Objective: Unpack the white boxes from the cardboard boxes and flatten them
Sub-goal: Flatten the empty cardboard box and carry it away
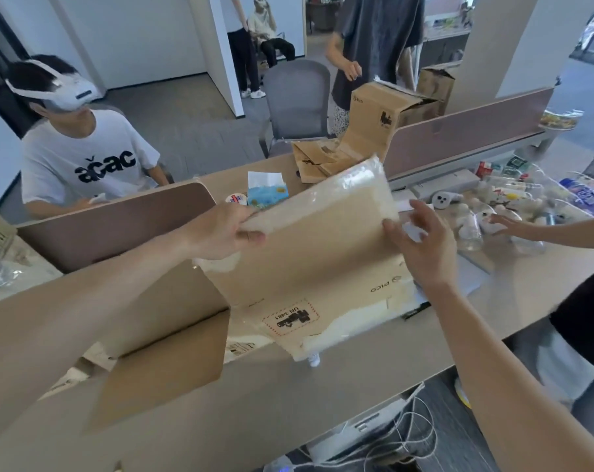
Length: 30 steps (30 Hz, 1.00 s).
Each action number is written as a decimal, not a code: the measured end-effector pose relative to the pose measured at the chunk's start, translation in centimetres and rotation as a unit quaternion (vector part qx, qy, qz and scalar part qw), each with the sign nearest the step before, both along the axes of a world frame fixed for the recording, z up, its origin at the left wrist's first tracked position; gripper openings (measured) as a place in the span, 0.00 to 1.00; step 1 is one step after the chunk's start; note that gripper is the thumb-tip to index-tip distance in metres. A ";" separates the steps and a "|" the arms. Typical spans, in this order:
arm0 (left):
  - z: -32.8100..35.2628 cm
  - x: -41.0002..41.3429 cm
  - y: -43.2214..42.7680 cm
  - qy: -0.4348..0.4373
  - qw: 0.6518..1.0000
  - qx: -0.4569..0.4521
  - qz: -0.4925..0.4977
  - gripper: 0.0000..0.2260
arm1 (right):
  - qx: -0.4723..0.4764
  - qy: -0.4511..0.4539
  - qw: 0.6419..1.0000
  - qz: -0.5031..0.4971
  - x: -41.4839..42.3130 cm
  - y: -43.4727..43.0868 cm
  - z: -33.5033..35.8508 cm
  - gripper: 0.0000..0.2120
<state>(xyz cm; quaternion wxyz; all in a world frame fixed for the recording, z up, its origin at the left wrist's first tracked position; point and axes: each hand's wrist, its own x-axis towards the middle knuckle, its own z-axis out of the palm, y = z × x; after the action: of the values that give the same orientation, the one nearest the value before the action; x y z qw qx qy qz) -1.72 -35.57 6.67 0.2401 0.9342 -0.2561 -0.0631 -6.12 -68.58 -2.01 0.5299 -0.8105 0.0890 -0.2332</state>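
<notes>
Gripping the left corner of a flat white box (322, 240), the left hand (227, 229) has its thumb on the face toward the camera and its fingers curled behind. The right hand (421, 247) is wide, fingers straight and spread, at the box's right edge. Its thumb seems to touch that edge, though contact cannot be told for certain.

The box is wrapped in glossy film and looks cream in this light. It is held tilted at the centre of the frame. Its lower edge is at or just above an opened cardboard box (288, 318) lying on the table (322, 403), with flaps spread toward the lower left and a black-printed warning label facing up.

The step in hand appears to be the unpacking: the white box is out of the cardboard and not yet set down. The next move likely calls for the right hand to close on the free edge so both hands share the weight. It then needs a place to set the box before the emptied cardboard is pressed flat.

Further out, a blue tissue pack (266, 192) sits above the left hand. A pile of flattened cardboard (322, 161) lies at upper centre. A seated person (84, 158) in a white shirt and headset is at upper left.
</notes>
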 end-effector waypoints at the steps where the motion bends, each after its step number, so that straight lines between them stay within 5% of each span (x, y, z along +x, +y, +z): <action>1: 0.4 -0.1 0.7 0.002 0.999 -0.024 0.022 0.16 | 0.000 0.005 0.999 -0.041 -0.4 0.0 -0.5 0.29; 4: 1.1 -0.3 3.3 0.005 0.991 -0.095 0.093 0.15 | 0.066 0.079 0.991 -0.083 -1.5 0.3 -3.8 0.42; 8: 0.6 -2.1 5.3 0.041 0.964 -0.208 0.159 0.10 | 0.230 0.238 0.943 0.037 -1.4 2.0 -8.1 0.58; 11: -0.7 -4.0 6.3 0.098 0.921 -0.324 0.192 0.13 | 0.346 0.313 0.866 0.180 -1.4 3.3 -10.5 0.52; 15: -2.4 -6.3 8.9 0.137 0.866 -0.415 0.242 0.14 | 0.371 0.308 0.833 0.270 -1.8 5.2 -11.7 0.33; 20: -4.5 -8.7 10.9 0.137 0.797 -0.467 0.359 0.08 | 0.369 0.257 0.855 0.260 -1.8 6.1 -10.8 0.22; 23: -6.3 -9.9 11.6 0.129 0.760 -0.453 0.448 0.08 | 0.314 0.249 0.890 0.219 -1.5 7.0 -10.1 0.26; 25: -7.8 -10.6 12.7 0.122 0.752 -0.439 0.477 0.07 | 0.274 0.256 0.907 0.194 -1.6 7.5 -10.6 0.27; 30: -11.5 -12.7 13.5 0.196 0.732 -0.410 0.508 0.07 | 0.191 0.298 0.925 0.141 -4.5 7.8 -11.1 0.12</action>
<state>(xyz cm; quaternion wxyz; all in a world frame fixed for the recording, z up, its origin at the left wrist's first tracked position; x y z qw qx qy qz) -14.42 -22.04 -4.79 0.6408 0.7029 0.3086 -0.0019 -10.67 -60.74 -13.12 0.6510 -0.7302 0.1704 0.1178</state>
